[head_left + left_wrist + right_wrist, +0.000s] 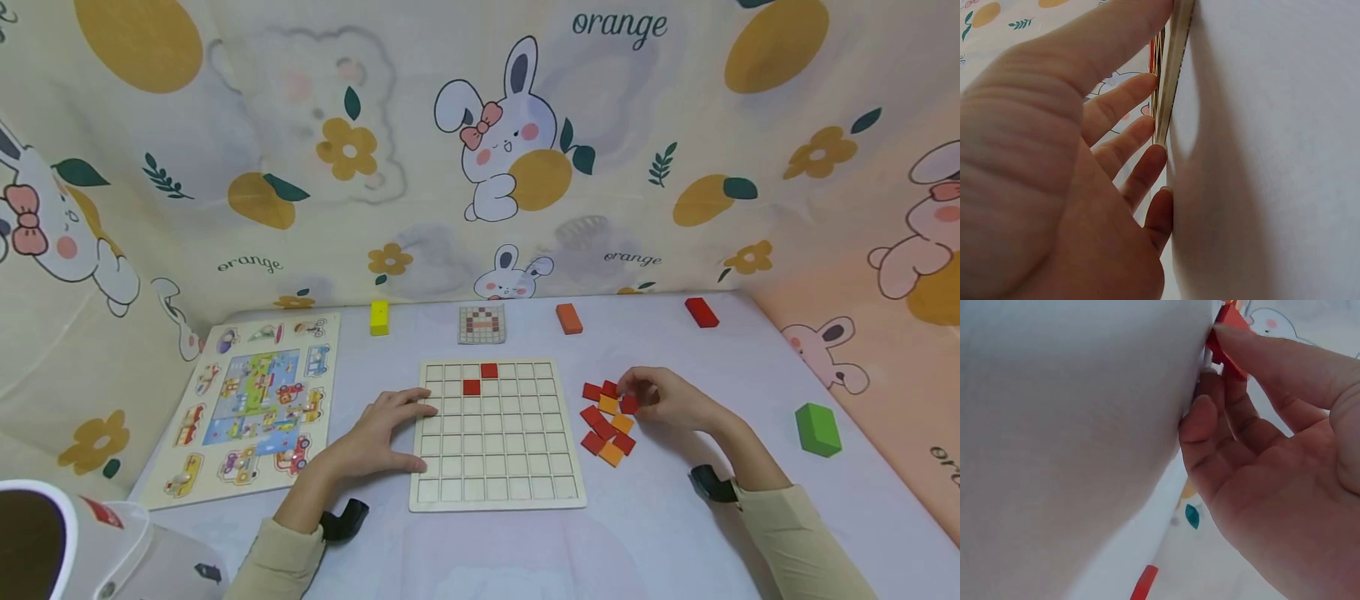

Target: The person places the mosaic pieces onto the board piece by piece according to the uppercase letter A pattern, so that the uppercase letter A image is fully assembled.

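A cream grid board (495, 505) lies flat in the middle, with one red square tile (489, 371) in its top row and another red tile (472, 387) one row lower, to the left. My left hand (378, 432) rests against the board's left edge, fingers spread and fairly straight; the left wrist view shows the fingertips touching that edge. Right of the board is a loose heap of red tiles and orange tiles (611, 454). At the heap's right side, my right hand (678, 398) pinches a red tile (1235, 347) between thumb and fingers.
Behind the board lies a small pattern card (482, 325), between a yellow block (379, 318) and an orange block (569, 318). A red block (702, 312) is at the back right, a green block (818, 430) far right. A picture puzzle (247, 400) and white container (142, 550) stand left.
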Available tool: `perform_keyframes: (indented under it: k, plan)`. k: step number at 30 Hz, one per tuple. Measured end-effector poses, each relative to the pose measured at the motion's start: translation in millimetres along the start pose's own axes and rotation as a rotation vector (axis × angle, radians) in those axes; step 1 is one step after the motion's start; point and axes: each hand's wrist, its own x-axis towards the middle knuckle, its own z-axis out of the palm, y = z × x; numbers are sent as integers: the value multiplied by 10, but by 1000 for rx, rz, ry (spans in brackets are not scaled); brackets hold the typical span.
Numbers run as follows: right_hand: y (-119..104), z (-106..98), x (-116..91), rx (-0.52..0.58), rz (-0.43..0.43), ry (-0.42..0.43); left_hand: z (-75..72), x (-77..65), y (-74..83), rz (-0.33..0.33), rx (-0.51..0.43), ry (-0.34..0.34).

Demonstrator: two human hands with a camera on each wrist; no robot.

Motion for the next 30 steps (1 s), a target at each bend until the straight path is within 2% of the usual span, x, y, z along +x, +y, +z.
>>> perform_keyframes:
  k: [5, 8, 12, 16, 22, 30]
  plan:
    - [-43, -22, 62, -28, -5, 44, 4, 7, 16, -11, -6, -4]
    - [-153, 15, 200, 27, -21, 53, 3, 5, 21, -14, -2, -4]
    - [-393, 152, 485, 138, -81, -12, 1, 0, 16, -17, 0, -2]
    - [-650, 314, 803, 179, -154, -100, -2, -1, 15, -17, -1, -2]
    - [-876, 504, 1157, 130, -216, -154, -19, -2, 23, -15, -7, 0]
    - [-891, 672, 1284, 59, -176, -178, -16, -7, 32, -14, -3, -4]
